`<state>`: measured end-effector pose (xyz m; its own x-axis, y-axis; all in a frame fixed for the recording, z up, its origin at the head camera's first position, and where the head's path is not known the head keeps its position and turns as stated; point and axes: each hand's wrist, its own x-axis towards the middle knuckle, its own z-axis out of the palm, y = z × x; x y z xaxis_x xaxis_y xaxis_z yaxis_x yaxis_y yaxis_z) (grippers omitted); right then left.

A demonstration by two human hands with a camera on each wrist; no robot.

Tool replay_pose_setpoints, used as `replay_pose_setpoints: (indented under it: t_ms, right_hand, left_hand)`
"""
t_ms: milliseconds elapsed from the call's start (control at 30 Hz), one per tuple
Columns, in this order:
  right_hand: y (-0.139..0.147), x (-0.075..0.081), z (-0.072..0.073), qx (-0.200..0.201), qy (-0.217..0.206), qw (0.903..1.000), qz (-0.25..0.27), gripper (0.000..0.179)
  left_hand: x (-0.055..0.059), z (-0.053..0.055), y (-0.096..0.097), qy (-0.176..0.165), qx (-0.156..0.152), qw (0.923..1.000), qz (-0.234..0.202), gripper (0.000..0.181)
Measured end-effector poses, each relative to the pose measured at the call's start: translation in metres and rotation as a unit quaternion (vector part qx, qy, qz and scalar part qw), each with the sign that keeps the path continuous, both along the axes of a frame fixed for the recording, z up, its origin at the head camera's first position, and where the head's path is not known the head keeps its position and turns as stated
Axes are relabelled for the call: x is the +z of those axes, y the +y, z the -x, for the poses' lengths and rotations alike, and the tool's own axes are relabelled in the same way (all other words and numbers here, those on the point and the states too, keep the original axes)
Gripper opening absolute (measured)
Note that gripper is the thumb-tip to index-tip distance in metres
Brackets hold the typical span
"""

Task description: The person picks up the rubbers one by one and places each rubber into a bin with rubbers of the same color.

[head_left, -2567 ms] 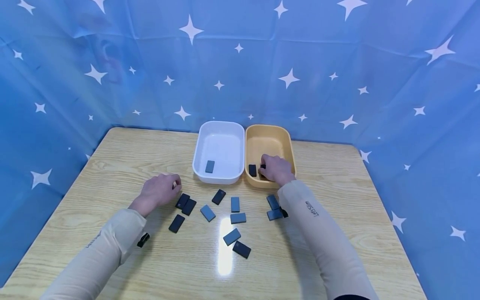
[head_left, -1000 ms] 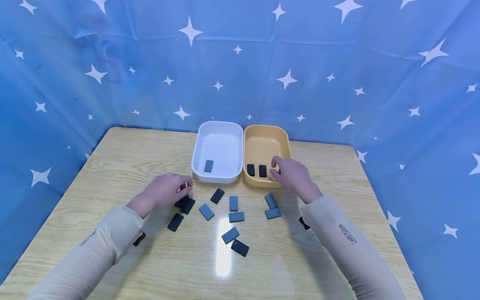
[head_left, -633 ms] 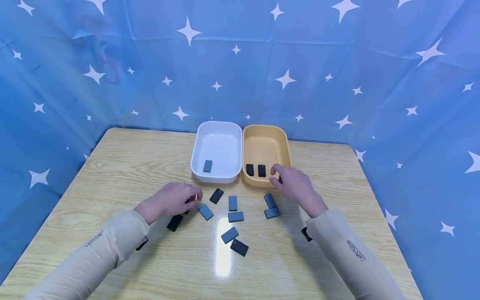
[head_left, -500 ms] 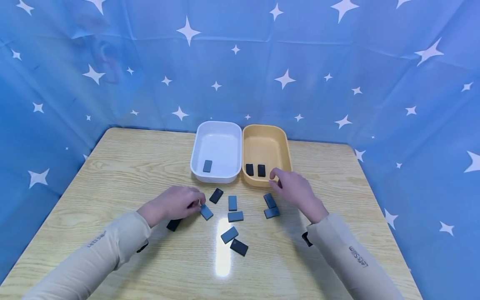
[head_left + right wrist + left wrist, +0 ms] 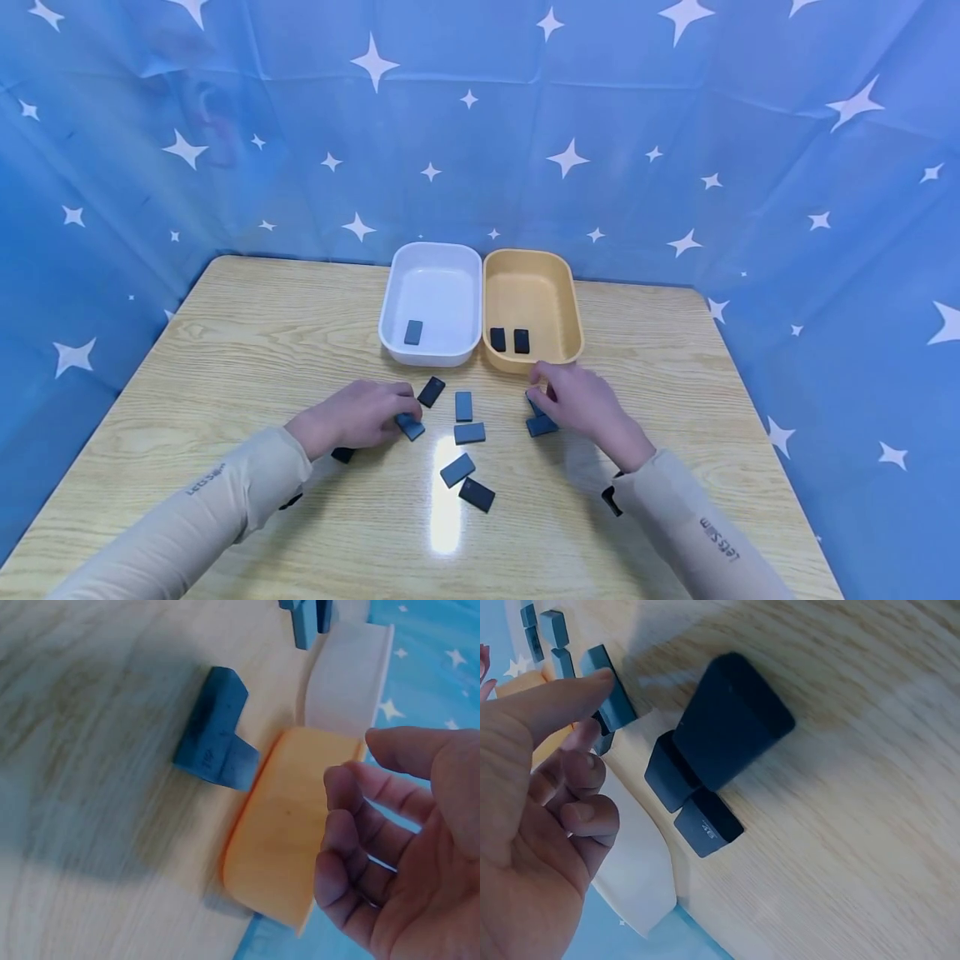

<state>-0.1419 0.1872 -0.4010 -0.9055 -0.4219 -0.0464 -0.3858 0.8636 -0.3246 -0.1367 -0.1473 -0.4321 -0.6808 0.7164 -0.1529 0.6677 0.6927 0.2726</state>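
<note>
My left hand (image 5: 367,414) is low over the table, its fingertips right at a small blue rectangular block (image 5: 409,427). In the left wrist view the thumb overlaps that blue block (image 5: 622,709), and three black blocks (image 5: 731,724) lie beside the hand. Most of these black ones are hidden under the hand in the head view. My right hand (image 5: 581,404), fingers loosely bent and holding nothing, hovers over two touching blue blocks (image 5: 542,426). The right wrist view shows this blue pair (image 5: 214,724) apart from the fingers.
At the back a white bin (image 5: 435,360) with one grey-blue block stands against an orange bin (image 5: 574,296) with two black blocks (image 5: 522,341). Between the hands lie black blocks (image 5: 431,392) and several blue blocks (image 5: 469,433). A starry blue curtain (image 5: 480,125) hangs behind.
My right hand has let go of a black block in the orange bin and come back toward me over the blue pair. My left hand has moved right, past the black blocks, to a blue one.
</note>
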Motion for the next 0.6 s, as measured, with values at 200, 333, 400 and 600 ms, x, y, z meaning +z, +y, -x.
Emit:
replay_pose_setpoints:
  t_ms: [200, 333, 400, 600]
  right_hand:
    - [0.0013, -0.0065, -0.0045, 0.002, -0.013, 0.9999, -0.008, 0.012]
    - [-0.0001, -0.0076, -0.0064, -0.003, -0.031, 0.9994, -0.012, 0.014]
    - [-0.0008, -0.0079, -0.0076, -0.006, -0.037, 0.9992, -0.015, 0.013]
    - [-0.0019, -0.0098, -0.0104, -0.013, -0.047, 0.9986, -0.018, 0.011]
  left_hand:
    - [0.0006, -0.0007, 0.0030, 0.003, -0.011, 0.9999, -0.001, 0.026]
    - [-0.0029, 0.0001, 0.0052, 0.001, -0.014, 0.9999, 0.003, 0.025]
    - [-0.0045, 0.0006, 0.0060, -0.001, -0.013, 0.9999, 0.005, 0.025]
    - [-0.0057, 0.0008, 0.0071, 0.009, -0.016, 0.9998, 0.000, 0.025]
